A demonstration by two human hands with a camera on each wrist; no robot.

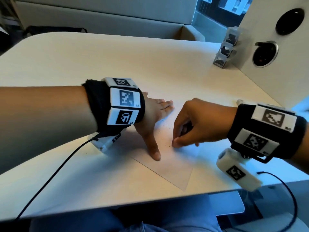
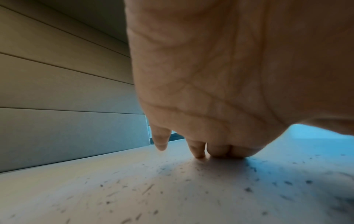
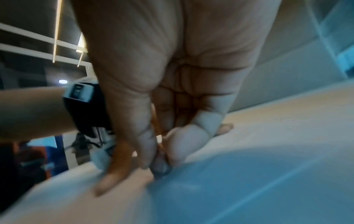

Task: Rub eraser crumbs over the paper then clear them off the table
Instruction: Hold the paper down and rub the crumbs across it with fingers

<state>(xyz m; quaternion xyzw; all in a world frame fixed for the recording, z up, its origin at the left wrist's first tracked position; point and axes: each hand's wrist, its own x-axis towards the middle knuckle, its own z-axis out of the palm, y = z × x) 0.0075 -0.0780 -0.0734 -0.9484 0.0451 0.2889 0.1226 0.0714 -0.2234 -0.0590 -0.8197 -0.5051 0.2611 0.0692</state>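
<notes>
Eraser crumbs (image 1: 164, 131) lie scattered as dark flecks on the paper (image 1: 173, 166), which sits on the desk (image 1: 117, 61) between the two hands. The left hand (image 1: 152, 114) is spread flat with straight fingers on the sheet, likely pinning it so it won't slide. The right hand (image 1: 192, 124) curls its fingertips down onto the paper, seemingly pinching something small and pale, perhaps the eraser; blur hides it.

hands: 2 — left hand (image 1: 151, 114), right hand (image 1: 199, 124) | paper (image 1: 167, 166): 1 sheet | table (image 1: 117, 61): 1 | eraser crumbs (image 1: 163, 129): many, too small to count | stacked clear boxes (image 1: 225, 49): 3
</notes>
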